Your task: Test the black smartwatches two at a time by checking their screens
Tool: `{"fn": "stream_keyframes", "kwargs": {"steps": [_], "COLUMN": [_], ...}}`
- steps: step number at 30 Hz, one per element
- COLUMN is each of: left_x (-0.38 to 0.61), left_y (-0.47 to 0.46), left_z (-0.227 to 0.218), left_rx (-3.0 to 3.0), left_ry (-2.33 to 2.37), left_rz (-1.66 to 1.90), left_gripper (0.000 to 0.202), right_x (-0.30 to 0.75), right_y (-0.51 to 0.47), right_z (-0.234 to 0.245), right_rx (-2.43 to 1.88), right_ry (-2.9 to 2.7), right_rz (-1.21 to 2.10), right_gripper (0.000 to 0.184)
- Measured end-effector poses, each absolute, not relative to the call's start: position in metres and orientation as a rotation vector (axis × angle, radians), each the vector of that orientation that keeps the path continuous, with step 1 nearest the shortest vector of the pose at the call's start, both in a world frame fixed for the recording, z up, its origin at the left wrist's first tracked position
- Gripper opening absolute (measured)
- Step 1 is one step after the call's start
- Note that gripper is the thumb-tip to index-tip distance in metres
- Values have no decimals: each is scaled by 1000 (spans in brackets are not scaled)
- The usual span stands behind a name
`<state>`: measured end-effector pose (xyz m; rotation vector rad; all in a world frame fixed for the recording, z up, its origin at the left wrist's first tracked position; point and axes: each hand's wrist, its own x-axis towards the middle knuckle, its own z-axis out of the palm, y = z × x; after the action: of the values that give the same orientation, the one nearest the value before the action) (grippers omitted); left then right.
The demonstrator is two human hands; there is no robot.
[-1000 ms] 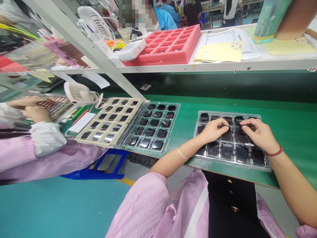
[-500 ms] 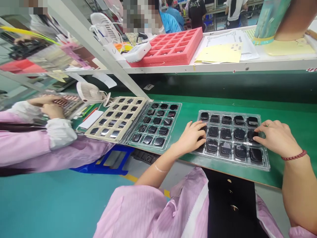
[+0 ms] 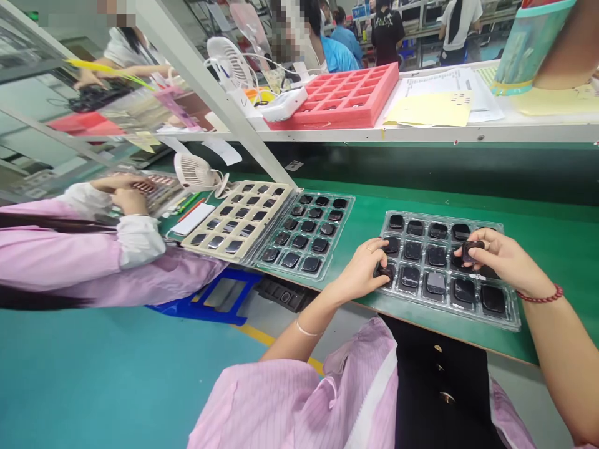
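Observation:
A clear plastic tray [image 3: 513, 307] lies on the green bench in front of me, its pockets filled with glossy black rounded squares that look like smartwatch screens. Between thumb and fingers, my right hand [image 3: 510, 262] pinches one black watch screen [image 3: 473, 249], tilted and raised over the tray's right part. At the tray's left edge, my left hand [image 3: 359, 272] has its thumb and fingers closed around another black screen [image 3: 385, 273] in the front left corner pocket. My fingers partly cover that piece.
Left of my tray lie a second clear tray [image 3: 350, 218] and a beige tray [image 3: 189, 246], both holding similar screens. A small white fan [image 3: 194, 172] stands behind. A shelf above bears a red foam tray [image 3: 379, 112]. A co-worker's hands [image 3: 128, 196] work at far left.
My right hand has lifted a black screen from the tray's right side and moved slightly left. My left hand has shifted down to the front left corner piece. The view has turned slightly left.

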<state>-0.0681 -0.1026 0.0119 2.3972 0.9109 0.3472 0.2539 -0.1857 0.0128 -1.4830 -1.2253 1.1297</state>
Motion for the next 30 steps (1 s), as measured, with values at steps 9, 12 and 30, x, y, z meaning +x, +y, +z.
{"fn": "stream_keyframes", "kwargs": {"steps": [9, 12, 30], "left_x": [-35, 4, 37], "left_y": [-85, -59, -46], "left_z": [9, 7, -22], "left_rx": [1920, 1569, 1167], "left_ry": [842, 694, 359], "left_rz": [583, 504, 353], "left_gripper": [25, 46, 88], "right_x": [255, 253, 250], "right_y": [-172, -163, -172], "right_z": [5, 7, -7], "right_rx": [-1301, -1206, -1170], "right_ry": [-919, -833, -953], "right_rz": [1360, 1411, 1367], "right_gripper": [46, 50, 42]}}
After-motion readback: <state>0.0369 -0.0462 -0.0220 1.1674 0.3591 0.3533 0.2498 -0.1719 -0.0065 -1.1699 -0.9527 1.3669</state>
